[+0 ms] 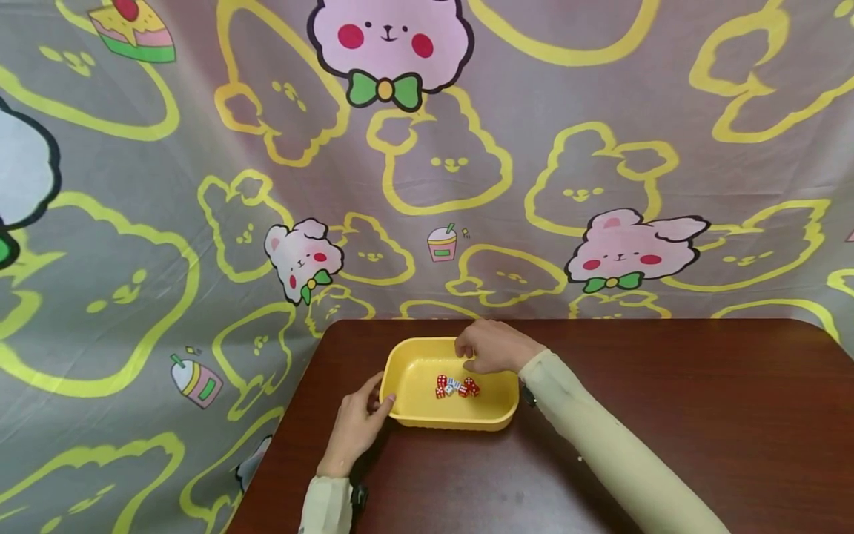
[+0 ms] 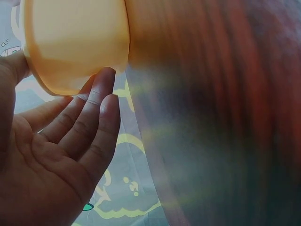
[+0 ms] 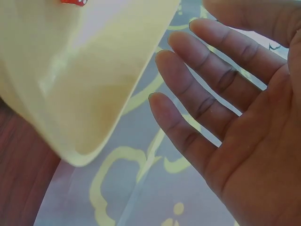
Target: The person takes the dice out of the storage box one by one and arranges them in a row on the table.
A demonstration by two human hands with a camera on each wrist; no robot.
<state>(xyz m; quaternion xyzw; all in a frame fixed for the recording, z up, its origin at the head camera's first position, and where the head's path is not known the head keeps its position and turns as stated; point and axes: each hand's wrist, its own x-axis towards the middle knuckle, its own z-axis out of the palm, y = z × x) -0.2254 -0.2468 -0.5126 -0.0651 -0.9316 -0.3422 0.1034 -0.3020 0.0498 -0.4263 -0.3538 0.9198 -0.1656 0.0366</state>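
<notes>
A yellow plastic basin (image 1: 414,397) stands on the table, with several red and white dice (image 1: 451,386) clustered on its floor. At its left end my left hand (image 1: 356,423) holds the rim, thumb over the edge and fingers against the outside. From the left wrist view, the fingertips reach along the outer wall of the basin (image 2: 80,42). My right hand (image 1: 497,347) hovers by the far right rim, holding nothing. In the right wrist view its fingers are loosely extended, apart from the basin wall, and a red die (image 3: 74,2) shows at the top edge.
The dark reddish-brown wooden table (image 1: 667,415) extends to the right and in front of the basin. A grey-pink cloth (image 1: 467,185) printed with yellow bear outlines hangs behind the table and along its left side.
</notes>
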